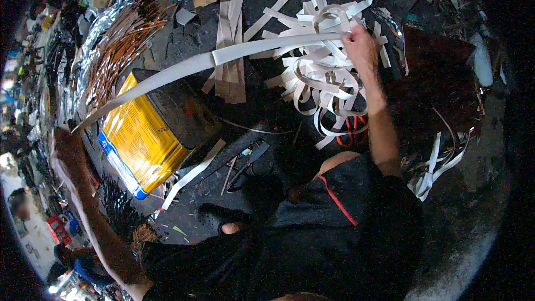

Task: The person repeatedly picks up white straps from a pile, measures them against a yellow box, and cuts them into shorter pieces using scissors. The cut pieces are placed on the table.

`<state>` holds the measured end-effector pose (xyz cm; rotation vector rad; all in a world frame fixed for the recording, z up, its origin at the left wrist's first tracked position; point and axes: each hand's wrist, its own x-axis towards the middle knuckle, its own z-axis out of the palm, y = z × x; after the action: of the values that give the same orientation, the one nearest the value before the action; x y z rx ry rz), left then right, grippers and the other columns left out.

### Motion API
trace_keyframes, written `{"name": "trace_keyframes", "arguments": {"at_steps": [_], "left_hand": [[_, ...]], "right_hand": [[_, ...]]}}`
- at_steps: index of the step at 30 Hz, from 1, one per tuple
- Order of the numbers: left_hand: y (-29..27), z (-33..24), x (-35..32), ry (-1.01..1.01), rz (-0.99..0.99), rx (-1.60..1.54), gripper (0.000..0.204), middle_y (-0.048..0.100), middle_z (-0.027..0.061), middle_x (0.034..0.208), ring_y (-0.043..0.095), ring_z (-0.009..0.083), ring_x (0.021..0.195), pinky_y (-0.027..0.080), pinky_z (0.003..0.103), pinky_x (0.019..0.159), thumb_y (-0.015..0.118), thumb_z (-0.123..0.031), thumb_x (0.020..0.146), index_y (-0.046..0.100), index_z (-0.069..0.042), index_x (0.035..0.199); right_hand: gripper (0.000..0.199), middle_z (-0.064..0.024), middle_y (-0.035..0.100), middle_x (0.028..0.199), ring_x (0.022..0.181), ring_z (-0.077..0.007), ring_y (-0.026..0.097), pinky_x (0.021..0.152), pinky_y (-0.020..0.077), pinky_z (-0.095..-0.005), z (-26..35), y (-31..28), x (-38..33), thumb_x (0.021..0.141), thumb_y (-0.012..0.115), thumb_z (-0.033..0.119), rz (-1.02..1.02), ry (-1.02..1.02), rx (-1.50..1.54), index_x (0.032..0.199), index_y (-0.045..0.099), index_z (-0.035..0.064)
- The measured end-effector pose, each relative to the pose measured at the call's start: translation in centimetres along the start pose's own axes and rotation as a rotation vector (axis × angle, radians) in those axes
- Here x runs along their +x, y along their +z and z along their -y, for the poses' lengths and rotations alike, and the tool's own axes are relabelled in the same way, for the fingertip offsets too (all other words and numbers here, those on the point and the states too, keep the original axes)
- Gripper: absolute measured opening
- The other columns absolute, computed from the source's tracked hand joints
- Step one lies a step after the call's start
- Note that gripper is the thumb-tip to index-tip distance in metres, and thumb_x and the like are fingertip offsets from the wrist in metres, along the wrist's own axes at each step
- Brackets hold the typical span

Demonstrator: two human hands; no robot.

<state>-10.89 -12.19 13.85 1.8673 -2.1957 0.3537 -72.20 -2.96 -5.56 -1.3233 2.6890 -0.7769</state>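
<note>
**Long strip stretched between two hands**

While the person sits over a dark, littered floor, both arms are spread wide with one long pale strip running between them. The right hand is out in front, over a tangled pile of similar pale strips, and its fingers are clenched on the strip's right end. From there the strip runs left and downward, passing over the top of a yellow tin with a blue lower edge, which lies tilted on the floor. The strip's far end meets the left hand, stretched out to the person's left side; the fingers appear closed on that end, though the dim rim of the view blurs them.

Beyond the tin lies a bundle of thin brown and silvery sticks. Just right of it, a flat stack of brownish strips lies between the sticks and the pile. Orange-handled scissors show partly under the pile's near edge, close to the right forearm. More loose pale strips trail on the floor to the person's right. A single strip lies near the tin's lower corner.
</note>
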Motion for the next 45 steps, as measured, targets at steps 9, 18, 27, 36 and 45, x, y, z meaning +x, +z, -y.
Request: {"name": "trace_keyframes", "arguments": {"at_steps": [9,18,27,36,45], "left_hand": [[1.7,14.5,-1.3,-0.179,0.164,0.147,0.027,0.061,0.0177,0.085,0.057,0.0303,0.079,0.045,0.04,0.069,0.063,-0.021,0.084,0.05,-0.004,0.101],[2.8,-11.4,9.4,0.339,-0.055,-0.335,0.036,0.061,0.0208,0.096,0.056,0.0312,0.093,0.044,0.04,0.08,0.061,-0.019,0.085,0.045,-0.004,0.114],[6.9,-36.3,8.4,0.763,-0.019,-0.964,0.047,0.061,0.0238,0.107,0.055,0.0321,0.107,0.042,0.041,0.091,0.06,-0.018,0.086,0.04,-0.003,0.126],[33.2,-27.8,-11.0,-0.13,0.264,-0.713,0.029,0.06,0.0194,0.088,0.06,0.0351,0.078,0.049,0.041,0.068,0.066,-0.017,0.079,0.054,0.001,0.099],[22.0,-26.8,-7.9,-0.268,0.323,-1.232,0.017,0.064,0.0098,0.083,0.063,0.0204,0.071,0.051,0.033,0.063,0.062,-0.013,0.086,0.057,0.003,0.085]], "right_hand": [[0.028,-0.0228,0.065,0.084,0.083,-0.0425,0.062,0.074,0.0483,-0.0516,-13.4,0.6,2.8,0.079,0.058,0.028,-0.231,0.006,-0.406,0.091,0.058,0.0021],[0.021,-0.0126,0.062,0.09,0.076,-0.0209,0.065,0.072,0.0555,-0.033,-4.4,-4.3,3.0,0.09,0.058,0.015,-0.193,0.063,1.078,0.104,0.055,-0.001],[0.043,-0.0235,0.057,0.113,0.098,-0.0283,0.062,0.092,0.0506,-0.0395,1.8,-7.7,0.4,0.087,0.06,0.007,-0.637,-0.086,1.255,0.125,0.044,-0.0066],[0.036,-0.009,0.056,0.119,0.089,-0.0125,0.057,0.076,0.0506,-0.0251,-0.9,1.0,-4.7,0.09,0.057,0.009,-0.149,0.02,0.798,0.124,0.05,0.0012],[0.019,-0.0061,0.063,0.099,0.088,-0.0144,0.061,0.076,0.0508,-0.0284,9.0,4.2,-10.2,0.09,0.059,0.013,0.561,-0.318,0.87,0.105,0.064,0.0034]]}}
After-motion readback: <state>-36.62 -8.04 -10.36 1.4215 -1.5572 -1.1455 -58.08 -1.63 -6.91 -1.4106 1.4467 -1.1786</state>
